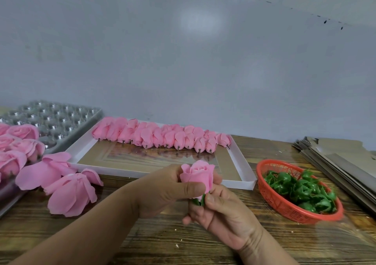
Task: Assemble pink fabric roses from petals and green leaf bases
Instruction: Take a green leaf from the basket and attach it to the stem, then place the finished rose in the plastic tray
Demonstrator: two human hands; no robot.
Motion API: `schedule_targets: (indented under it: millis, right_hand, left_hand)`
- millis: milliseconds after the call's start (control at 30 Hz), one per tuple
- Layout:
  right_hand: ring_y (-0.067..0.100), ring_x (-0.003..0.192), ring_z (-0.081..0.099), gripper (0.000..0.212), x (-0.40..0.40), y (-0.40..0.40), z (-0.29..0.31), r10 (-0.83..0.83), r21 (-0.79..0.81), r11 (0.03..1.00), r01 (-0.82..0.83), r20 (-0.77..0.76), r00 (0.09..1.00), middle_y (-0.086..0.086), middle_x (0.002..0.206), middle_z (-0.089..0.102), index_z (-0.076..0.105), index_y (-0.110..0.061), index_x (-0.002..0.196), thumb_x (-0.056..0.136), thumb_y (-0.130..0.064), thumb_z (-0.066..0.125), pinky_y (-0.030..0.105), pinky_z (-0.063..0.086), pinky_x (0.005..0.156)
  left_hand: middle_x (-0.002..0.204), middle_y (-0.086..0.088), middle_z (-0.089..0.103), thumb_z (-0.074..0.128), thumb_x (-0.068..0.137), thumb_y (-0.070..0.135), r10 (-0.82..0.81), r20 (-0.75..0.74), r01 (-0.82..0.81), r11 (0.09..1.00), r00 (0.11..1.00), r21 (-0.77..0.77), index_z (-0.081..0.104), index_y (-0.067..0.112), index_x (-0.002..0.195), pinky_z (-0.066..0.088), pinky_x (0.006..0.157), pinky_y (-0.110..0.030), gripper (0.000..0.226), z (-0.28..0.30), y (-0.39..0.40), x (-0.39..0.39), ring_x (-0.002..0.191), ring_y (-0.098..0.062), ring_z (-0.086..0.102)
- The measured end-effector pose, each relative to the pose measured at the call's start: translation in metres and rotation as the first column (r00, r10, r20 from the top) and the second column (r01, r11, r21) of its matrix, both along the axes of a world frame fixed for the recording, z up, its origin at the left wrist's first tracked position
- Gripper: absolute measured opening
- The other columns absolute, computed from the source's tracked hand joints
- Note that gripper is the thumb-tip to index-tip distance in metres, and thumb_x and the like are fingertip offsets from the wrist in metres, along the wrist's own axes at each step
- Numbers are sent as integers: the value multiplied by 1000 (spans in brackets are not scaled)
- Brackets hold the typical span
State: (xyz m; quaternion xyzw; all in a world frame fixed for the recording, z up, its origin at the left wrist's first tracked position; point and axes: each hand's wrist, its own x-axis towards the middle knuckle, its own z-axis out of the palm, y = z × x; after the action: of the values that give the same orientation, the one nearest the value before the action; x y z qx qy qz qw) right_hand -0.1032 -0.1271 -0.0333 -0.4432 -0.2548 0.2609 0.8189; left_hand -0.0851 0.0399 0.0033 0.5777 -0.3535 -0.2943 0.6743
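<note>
My fingers cover most of the green leaf base under the rose. The finished roses and the metal tray run off the left edge. The cardboard stack is cut off at right.

Wood-grain surface: white shallow tray w/ bud row, red basket w/ green bases at right, loose pink petals left, cardboard stack far right.

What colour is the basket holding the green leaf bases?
Red-orange, a mesh plastic basket; head view, right of the hands.
</note>
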Motion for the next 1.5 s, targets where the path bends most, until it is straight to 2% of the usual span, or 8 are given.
schedule_targets:
  millis: [167, 267, 400, 700, 867, 1033, 1233, 1500]
  right_hand:
    - [10, 66, 58, 34, 0, 0, 0, 39, -5, 999, -39, -20, 999, 1, 72, 62, 65, -11, 111, 81, -24, 72, 37, 52, 81]
    - [14, 69, 64, 31, 1, 0, -1, -22, -44, 999, 21, -19, 1000, 7, 76, 67, 71, -9, 97, 73, -28, 79, 37, 54, 80]
    - [26, 89, 67, 50, 3, -1, -1, -108, -48, 993, 105, -69, 992, 20, 97, 68, 69, 0, 102, 63, -26, 86, 36, 55, 79]
    - [24, 87, 63, 76, 2, 3, -1, -277, -278, 924, 262, -17, 961, 20, 101, 67, 68, -1, 106, 46, -41, 91, 32, 55, 77]
    - [25, 82, 65, 68, 0, 4, 0, -260, -300, 922, 245, -10, 965, 24, 96, 67, 70, 0, 100, 46, -37, 92, 29, 55, 72]
    - [25, 78, 65, 57, -2, 5, 0, -274, -319, 911, 261, 1, 962, 26, 94, 66, 71, 1, 97, 51, -28, 88, 29, 55, 71]
    - [26, 77, 65, 23, -2, 5, -1, -294, -337, 899, 281, 12, 956, 28, 93, 66, 70, 3, 96, 75, -7, 70, 30, 56, 71]
    - [28, 76, 65, 28, 0, 5, -3, -302, -341, 893, 294, 28, 953, 29, 92, 66, 70, 6, 97, 72, -4, 61, 30, 57, 69]
  left_hand:
    - [92, 4, 73, 70, 79, 42, -31, 17, 31, 999, 999, -29, 54, -1, 119, 53, 67, -18, 61, 2, -1, -1, 81, -6, 69]
    - [88, -24, 64, 79, 68, 54, 142, 60, -145, 988, 988, 44, 69, 12, 110, 48, 77, -40, 60, -2, -1, 1, 78, -24, 62]
    - [67, 8, 56, 65, 80, 48, 244, 308, -303, 939, 920, 161, 66, 14, 84, 44, 66, -19, 34, 9, 2, -2, 66, -6, 51]
    - [75, -1, 67, 72, 83, 27, 390, 580, -628, 723, 715, 288, 69, 13, 84, 42, 61, -9, 14, 38, 42, -7, 63, -2, 59]
    - [79, 27, 70, 74, 68, 40, 588, 537, -783, 562, 605, 266, 77, 24, 79, 44, 67, -10, 20, 59, 105, -6, 73, 8, 65]
    - [78, 9, 75, 73, 55, 38, 715, 535, -892, 396, 450, 220, 79, 30, 76, 52, 54, -13, 23, 65, 171, -1, 63, -2, 69]
    - [71, 14, 73, 74, 53, 45, 698, 649, -953, 204, 301, 222, 73, 49, 74, 52, 63, -26, 21, 73, 230, 1, 61, -3, 69]
    - [61, 2, 72, 81, 63, 26, 678, 704, -971, 65, 211, 230, 75, 42, 69, 56, 76, -44, 19, 72, 280, 10, 63, -26, 68]
